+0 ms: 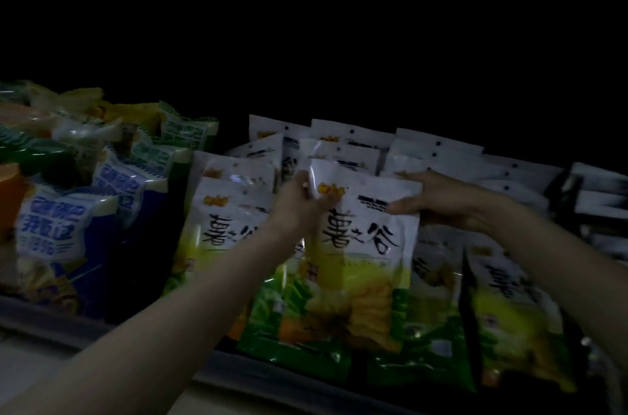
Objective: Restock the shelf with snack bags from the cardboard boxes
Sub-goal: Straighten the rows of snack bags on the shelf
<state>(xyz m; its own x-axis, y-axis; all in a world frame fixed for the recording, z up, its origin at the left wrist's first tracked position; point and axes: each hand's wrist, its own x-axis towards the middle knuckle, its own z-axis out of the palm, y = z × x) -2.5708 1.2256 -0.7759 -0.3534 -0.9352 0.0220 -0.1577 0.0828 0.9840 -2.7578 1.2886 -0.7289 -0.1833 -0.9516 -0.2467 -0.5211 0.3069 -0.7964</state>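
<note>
From the head view, the left hand pinches the top corner of a white and green snack bag with its fingers. The right hand lays flat, straight fingers on the bag's other top corner. The bag stands at the front of the shelf. Behind the fingers, many like bags fill rows. Left of them sit blue bags. The shelf looks nearly full. No boxes show.

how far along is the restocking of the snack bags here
Done: several rows of white-and-green snack bags already stand on the shelf, beside blue-and-white bags on the left. In hand: the front bag, with the left hand gripping its top left corner and the right hand at its top right edge. Left: cannot say, since no cardboard box is in view.
</note>
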